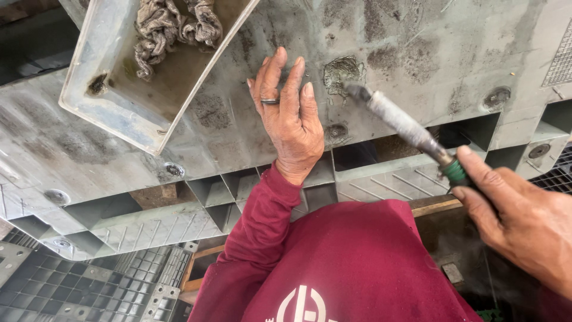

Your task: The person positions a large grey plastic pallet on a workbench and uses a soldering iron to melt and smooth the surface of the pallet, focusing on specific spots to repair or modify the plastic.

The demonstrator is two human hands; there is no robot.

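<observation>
I observe the left hand (290,116) laid flat, fingers together, on the grey plastic pallet (417,53), apparently to steady it. The right hand (517,223) is wrapped round one rod-shaped tool (405,126), its tip meeting a rough patch (341,73) just beside the left fingertips. One grey tray (113,110) rests on the pallet, holding one crumpled rag (173,27).

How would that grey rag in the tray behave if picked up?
The rag is twisted and bunched, so probably floppy, sagging from any grip point. It looks light and likely won't roll or slide. It lies loose in the shallow tray, apart from the left hand.
</observation>
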